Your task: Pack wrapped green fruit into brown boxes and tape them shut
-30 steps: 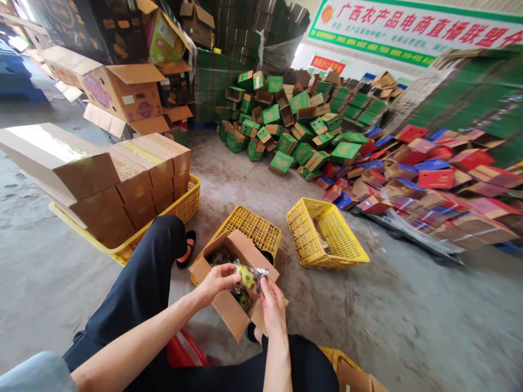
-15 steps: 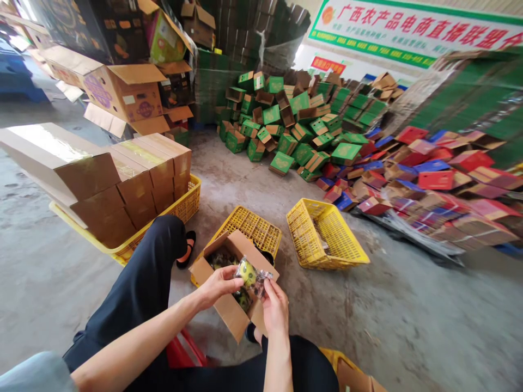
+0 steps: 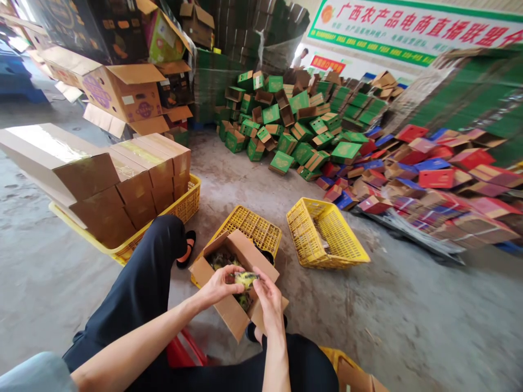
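Observation:
Between my two hands is a yellow-green fruit (image 3: pixel 245 280) in clear plastic wrap. My left hand (image 3: pixel 220 286) grips its left side with thumb and fingers, while my right hand (image 3: pixel 269 299) closes on the right end of the wrap. Both are held over an open cardboard box (image 3: pixel 232 318) whose flaps are folded outward. Inside the box lie several more wrapped fruits (image 3: pixel 243 300), partly hidden by my hands. The box rests on an upturned yellow crate (image 3: pixel 253 224).
A yellow crate (image 3: pixel 327 239) stands tilted to the right. At left, closed cartons (image 3: pixel 134 179) fill another yellow crate (image 3: pixel 192 202). Green boxes (image 3: pixel 281 162) and red and blue boxes (image 3: pixel 436 179) are heaped farther back. A person (image 3: pixel 300 57) is in the background.
The wrap's loose right end, stretched out before, is now gathered close to the fruit. My right hand has moved up and left, nearer my left hand. A person has appeared at the back.

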### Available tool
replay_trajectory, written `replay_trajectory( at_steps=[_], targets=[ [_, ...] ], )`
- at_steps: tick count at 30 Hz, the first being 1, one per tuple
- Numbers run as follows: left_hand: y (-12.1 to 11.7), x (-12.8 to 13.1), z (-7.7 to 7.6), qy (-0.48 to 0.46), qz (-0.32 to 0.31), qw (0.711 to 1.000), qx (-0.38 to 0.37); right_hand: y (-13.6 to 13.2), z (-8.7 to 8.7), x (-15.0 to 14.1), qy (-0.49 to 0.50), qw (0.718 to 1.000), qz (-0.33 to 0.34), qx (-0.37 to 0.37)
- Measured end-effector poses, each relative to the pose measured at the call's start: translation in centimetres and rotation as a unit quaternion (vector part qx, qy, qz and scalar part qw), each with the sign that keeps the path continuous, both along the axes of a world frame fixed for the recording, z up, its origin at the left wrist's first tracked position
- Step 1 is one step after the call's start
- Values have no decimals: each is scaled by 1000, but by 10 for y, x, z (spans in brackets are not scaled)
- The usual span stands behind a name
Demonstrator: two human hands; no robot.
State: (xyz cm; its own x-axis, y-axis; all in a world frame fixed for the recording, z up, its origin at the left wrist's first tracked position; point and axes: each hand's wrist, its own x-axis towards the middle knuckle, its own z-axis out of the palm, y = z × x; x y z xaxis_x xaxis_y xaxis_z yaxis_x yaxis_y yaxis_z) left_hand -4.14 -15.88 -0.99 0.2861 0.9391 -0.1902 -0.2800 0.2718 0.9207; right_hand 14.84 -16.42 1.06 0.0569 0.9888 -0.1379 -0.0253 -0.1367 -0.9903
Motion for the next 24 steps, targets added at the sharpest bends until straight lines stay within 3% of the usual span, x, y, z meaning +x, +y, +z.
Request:
replay_trajectory(
  at_steps=[4,11,15,18,24],
  targets=[
    [-1,3,-11,10,-8,1000,7,-2,3,0,-13,1000,15,2],
    [1,6,-17,-8,-21,999,34,-3,-5,2,24,999,-46,0],
    [-2,8,-12,-37,-68,995,56,-3,-8,2,73,993,-95,-3],
    [-3,7,-7,-5,-62,996,62,-2,-9,3,84,990,-112,-6],
    [-1,-4,3,40,-57,996,60,-1,-11,4,72,996,-48,-17]
  ],
)
